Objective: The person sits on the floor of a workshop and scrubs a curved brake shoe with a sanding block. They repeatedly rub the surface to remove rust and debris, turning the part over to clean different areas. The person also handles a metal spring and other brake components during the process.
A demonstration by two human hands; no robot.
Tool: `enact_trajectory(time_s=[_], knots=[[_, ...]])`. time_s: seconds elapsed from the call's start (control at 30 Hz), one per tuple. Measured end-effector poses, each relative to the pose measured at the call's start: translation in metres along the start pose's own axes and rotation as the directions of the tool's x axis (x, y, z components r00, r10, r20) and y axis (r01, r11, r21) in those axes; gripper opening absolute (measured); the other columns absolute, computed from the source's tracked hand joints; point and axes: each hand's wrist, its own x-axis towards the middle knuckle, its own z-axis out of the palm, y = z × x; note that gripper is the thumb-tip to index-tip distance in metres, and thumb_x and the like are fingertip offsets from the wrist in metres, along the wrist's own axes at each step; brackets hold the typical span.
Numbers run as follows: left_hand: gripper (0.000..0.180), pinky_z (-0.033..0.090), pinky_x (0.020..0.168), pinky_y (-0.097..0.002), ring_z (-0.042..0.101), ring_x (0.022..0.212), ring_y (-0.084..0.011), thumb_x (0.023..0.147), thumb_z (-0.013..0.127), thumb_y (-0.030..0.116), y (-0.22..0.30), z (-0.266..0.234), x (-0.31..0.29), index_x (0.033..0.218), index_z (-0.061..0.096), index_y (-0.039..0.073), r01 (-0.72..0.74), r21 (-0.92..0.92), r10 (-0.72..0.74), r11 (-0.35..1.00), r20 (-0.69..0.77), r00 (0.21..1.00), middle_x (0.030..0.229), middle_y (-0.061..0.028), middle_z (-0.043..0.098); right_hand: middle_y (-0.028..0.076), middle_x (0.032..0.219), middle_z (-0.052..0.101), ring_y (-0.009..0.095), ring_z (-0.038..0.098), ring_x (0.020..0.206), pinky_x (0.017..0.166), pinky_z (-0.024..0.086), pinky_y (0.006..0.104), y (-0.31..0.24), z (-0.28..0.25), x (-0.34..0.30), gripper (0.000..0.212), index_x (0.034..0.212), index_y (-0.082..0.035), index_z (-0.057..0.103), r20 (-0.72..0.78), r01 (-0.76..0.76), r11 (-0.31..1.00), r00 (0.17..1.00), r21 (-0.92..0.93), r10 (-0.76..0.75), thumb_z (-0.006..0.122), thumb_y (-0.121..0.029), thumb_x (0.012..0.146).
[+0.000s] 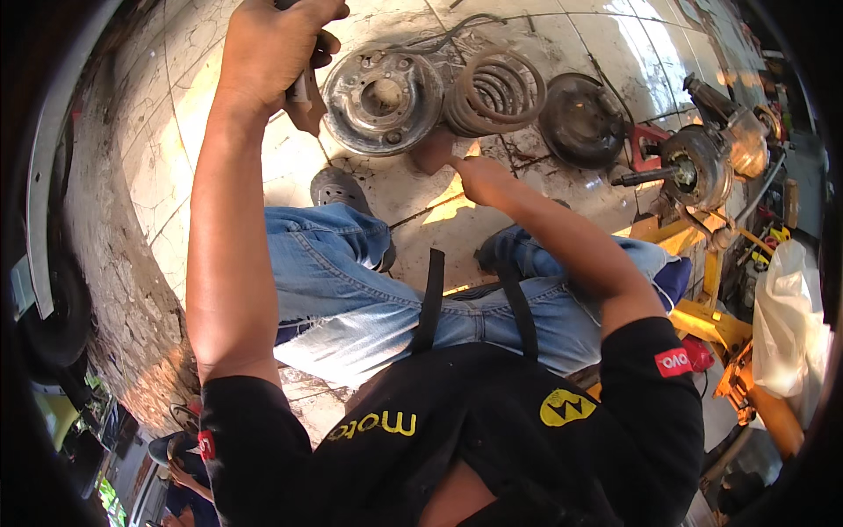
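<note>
My left hand [268, 57] is closed around a paintbrush-like tool [304, 110] with a dark handle and a brown, tapered end pointing down. That end hangs just left of a round metal brake drum [347, 110], worn and greasy, lying on the tiles. My right hand [485, 180] pinches the edge of a reddish-brown flat piece [430, 151], too blurred to name exactly. It sits at the drum's near right side, below a rusty coil spring [499, 92]. Whether the piece touches the drum I cannot tell.
A black round plate [575, 123] lies right of the spring. Further right stands an axle assembly with a hub [698, 167], near a red stand [648, 145] and a yellow metal frame [716, 325]. A cable [461, 26] runs behind the drum. At lower left is another person [189, 479].
</note>
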Motion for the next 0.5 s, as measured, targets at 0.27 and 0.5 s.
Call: enact_trajectory(time_s=[0.27, 0.5], knots=[[0.038, 0.054, 0.062, -0.0303, 0.060, 0.067, -0.0149, 0.095, 0.046, 0.021, -0.019, -0.018, 0.012, 0.124, 0.051, -0.003, 0.264, -0.405, -0.294, 0.875, -0.011, 0.956, 0.109, -0.0154, 0.065, 0.027, 0.117, 0.062, 0.043, 0.058, 0.111, 0.095, 0.047, 0.0493, 0.035, 0.087, 0.098, 0.059, 0.133, -0.005, 0.047, -0.146, -0.379, 0.777, 0.849, 0.503, 0.508, 0.062, -0.039, 0.088], [0.049, 0.055, 0.066, -0.0351, 0.061, 0.069, -0.0195, 0.088, 0.045, 0.021, -0.016, -0.013, 0.021, 0.132, 0.043, -0.001, 0.347, -0.632, -0.372, 0.693, 0.099, 0.923, 0.109, -0.0153, 0.063, 0.025, 0.118, 0.060, 0.043, 0.060, 0.108, 0.091, 0.048, 0.0501, 0.037, 0.107, 0.108, 0.059, 0.133, -0.006, 0.047, -0.222, -0.448, 0.772, 0.781, 0.452, 0.584, 0.069, -0.032, 0.085]])
